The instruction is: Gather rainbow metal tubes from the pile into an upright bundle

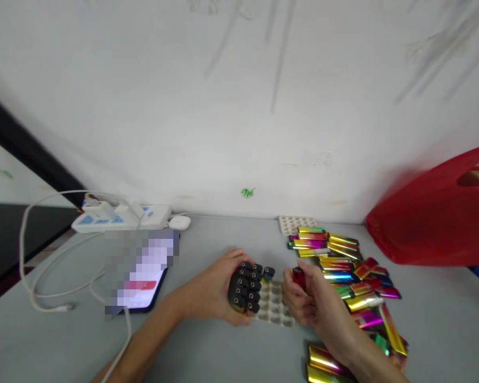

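Note:
My left hand (217,287) is curved around the left end of a pale tray (277,314) with rows of small cells. Several upright lighters (247,287) with black tops fill the cells on that side, two columns and one more at the top of a third. The cells to the right hold nothing. Over the tray's right edge, my right hand (313,292) is closed on a red lighter (299,277), its dark end pointing up and away. Most of that lighter's body is hidden by the fingers.
Shiny coloured lighters (365,302) lie in a loose pile to the right. A second celled tray (297,223) is by the wall. A red bag (431,213) stands at far right. On the left are a phone (143,282), a power strip (151,215) and white cables (43,308).

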`<state>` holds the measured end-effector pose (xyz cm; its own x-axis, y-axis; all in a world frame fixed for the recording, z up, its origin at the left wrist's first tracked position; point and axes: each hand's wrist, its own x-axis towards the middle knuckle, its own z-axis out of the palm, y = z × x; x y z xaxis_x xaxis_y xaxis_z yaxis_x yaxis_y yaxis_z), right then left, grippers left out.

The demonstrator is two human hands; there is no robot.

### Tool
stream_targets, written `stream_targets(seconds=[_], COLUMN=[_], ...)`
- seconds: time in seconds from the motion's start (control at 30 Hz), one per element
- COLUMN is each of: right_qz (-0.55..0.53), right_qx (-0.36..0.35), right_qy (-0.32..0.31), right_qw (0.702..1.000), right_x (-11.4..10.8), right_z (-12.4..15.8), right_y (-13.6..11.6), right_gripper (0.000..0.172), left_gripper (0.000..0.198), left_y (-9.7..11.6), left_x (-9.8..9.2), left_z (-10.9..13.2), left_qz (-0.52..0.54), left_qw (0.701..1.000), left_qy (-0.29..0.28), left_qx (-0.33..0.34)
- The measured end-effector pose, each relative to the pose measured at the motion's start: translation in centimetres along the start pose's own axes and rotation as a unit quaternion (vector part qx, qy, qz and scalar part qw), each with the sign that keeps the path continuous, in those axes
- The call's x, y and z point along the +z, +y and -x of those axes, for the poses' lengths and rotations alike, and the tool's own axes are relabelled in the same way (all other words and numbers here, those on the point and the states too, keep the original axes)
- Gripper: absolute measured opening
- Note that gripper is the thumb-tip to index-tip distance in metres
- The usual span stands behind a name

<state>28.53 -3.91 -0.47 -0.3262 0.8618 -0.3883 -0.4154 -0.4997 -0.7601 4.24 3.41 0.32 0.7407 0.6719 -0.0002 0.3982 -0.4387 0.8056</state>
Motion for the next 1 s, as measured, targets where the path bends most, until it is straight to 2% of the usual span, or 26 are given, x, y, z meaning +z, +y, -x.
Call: stream_targets(seconds=[0.17, 0.37, 0.53, 0.63, 0.8, 1.0], right_qz=[-0.005, -0.004, -0.007, 0.026, 0.183, 0.321], right_qx=[-0.062, -0.071, -0.05, -0.101, -0.236, -0.32], right_qy=[0.031, 0.045, 0.045, 0.067, 0.126, 0.14], right_qw=[0.998, 0.996, 0.998, 0.992, 0.946, 0.88], right_x=[0.4, 0.5, 0.4, 0.7, 1.2, 1.0], right_z=[0.2, 0.4, 0.0, 0.1, 0.6, 0.6], right_y=[0.0, -0.1, -0.1, 0.1, 0.3, 0.0], right_gripper=[0.061, 0.061, 0.064, 0.059, 0.038, 0.028], left_gripper=[0.066, 0.068, 0.07, 0.068, 0.068, 0.069], left_y=[0.0, -0.3, -0.6, -0.6, -0.3, -0.2], left_x=[0.0, 0.1, 0.1, 0.1, 0.0, 0.1], left_z=[0.1, 0.1, 0.1, 0.0, 0.0, 0.1], left_qz=[0.003, 0.004, 0.01, 0.01, 0.009, 0.013], left_qw=[1.0, 1.0, 1.0, 1.0, 1.0, 1.0], left_qy=[0.006, 0.008, 0.004, 0.001, 0.0, 0.009], left_qx=[-0.003, 0.0, -0.002, 0.008, 0.004, -0.003])
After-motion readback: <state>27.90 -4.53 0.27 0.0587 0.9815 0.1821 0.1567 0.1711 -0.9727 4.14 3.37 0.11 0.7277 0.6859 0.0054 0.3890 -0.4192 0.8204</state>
